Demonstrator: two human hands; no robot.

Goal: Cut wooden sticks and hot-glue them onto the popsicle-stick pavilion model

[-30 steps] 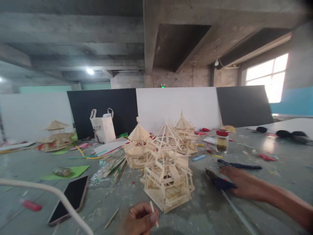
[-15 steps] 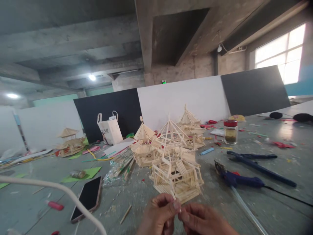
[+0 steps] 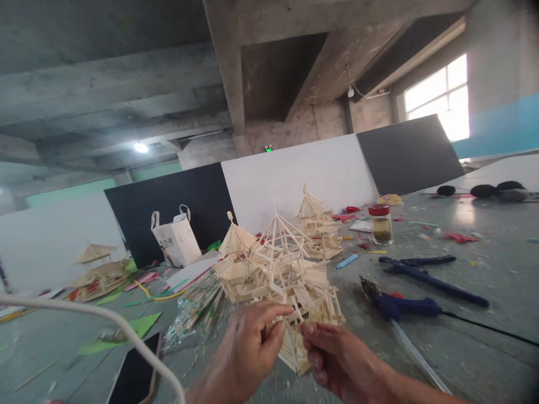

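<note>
A small pavilion model (image 3: 324, 297) built from thin wooden sticks stands right in front of me, its top partly open. My right hand (image 3: 332, 348) is closed, with thumb and forefinger pinching a thin pale stick (image 3: 297, 308) at the model's near side. My left hand (image 3: 252, 336) reaches over the model's left edge, forefinger stretched out toward the stick and thumb held apart from it. Whether the left fingertip touches the stick or the model I cannot tell. Behind rise a bare stick roof frame (image 3: 277, 230) and a pavilion with a slatted roof (image 3: 236, 238).
On the right lie a blue glue gun (image 3: 404, 306), blue-handled pliers (image 3: 438, 280) and a red-lidded jar (image 3: 380, 225). To the left are a phone (image 3: 137, 370), a white cable (image 3: 122, 331), bagged sticks (image 3: 196, 308) and a paper bag (image 3: 177, 241). Scraps litter the table (image 3: 497, 258).
Both hands have moved up and forward from the model's front edge to over its near part. My left hand has parted from the right, its forefinger now stretched out. The view has shifted right.
</note>
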